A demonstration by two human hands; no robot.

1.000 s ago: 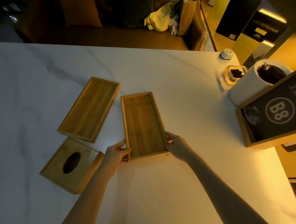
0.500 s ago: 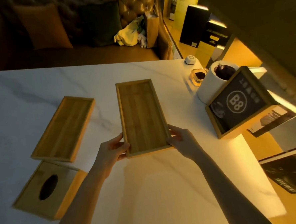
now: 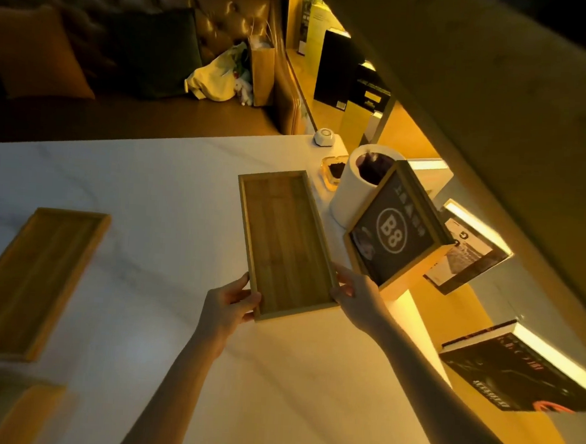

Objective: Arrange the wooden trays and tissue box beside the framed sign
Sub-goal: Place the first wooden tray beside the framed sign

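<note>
I hold a long wooden tray (image 3: 283, 242) by its near end, my left hand (image 3: 228, 307) on its left corner and my right hand (image 3: 359, 294) on its right corner. The tray lies lengthwise just left of the framed sign (image 3: 395, 231), a wood-framed black panel marked B8 that stands tilted at the table's right edge. A second wooden tray (image 3: 30, 281) lies flat at the far left. Only a corner of the wooden tissue box (image 3: 22, 411) shows at the bottom left.
A white cylinder bin (image 3: 351, 191) stands behind the sign, with a glass ashtray (image 3: 332, 172) and a small white device (image 3: 324, 137) beyond it. Books (image 3: 522, 369) sit on lit shelves to the right. A sofa with cushions and bags runs along the white marble table's (image 3: 149, 185) far side.
Both hands have carried the tray rightward and farther away, up beside the framed sign. The view has swung right, pushing the other tray and tissue box toward the left edge.
</note>
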